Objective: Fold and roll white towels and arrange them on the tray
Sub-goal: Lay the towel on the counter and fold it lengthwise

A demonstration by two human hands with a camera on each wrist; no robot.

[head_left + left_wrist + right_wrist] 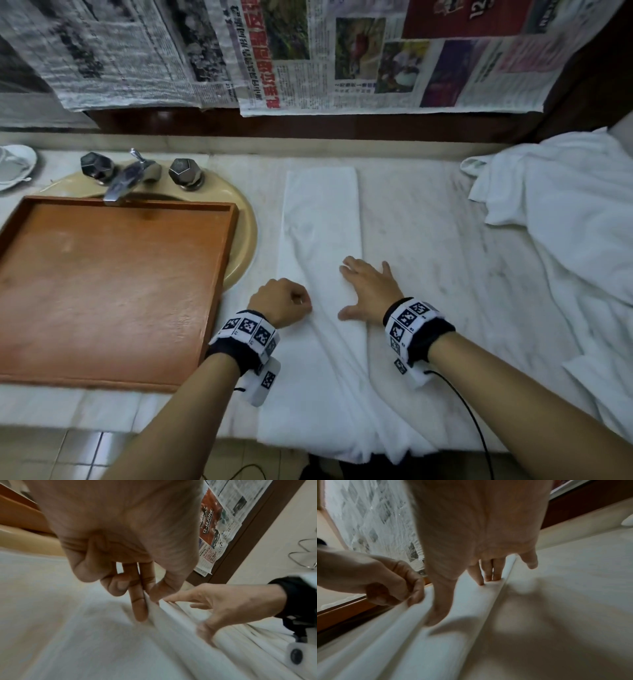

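A long white towel (322, 219), folded into a narrow strip, lies lengthwise on the marble counter, and its near end hangs over the front edge. My left hand (301, 302) is curled and pinches the strip's left fold between thumb and fingers (139, 605). In the right wrist view the left hand (393, 585) holds that raised ridge. My right hand (356, 287) lies flat on the strip with spread fingers (488, 576) pressing the cloth down. An empty wooden tray (102, 291) sits to the left, over the sink.
A heap of unfolded white towels (565, 222) covers the counter's right side. Behind the tray are a chrome faucet (126, 178) and the beige sink rim (245, 236). Newspaper sheets (342, 51) hang on the back wall. A white dish (13, 164) sits far left.
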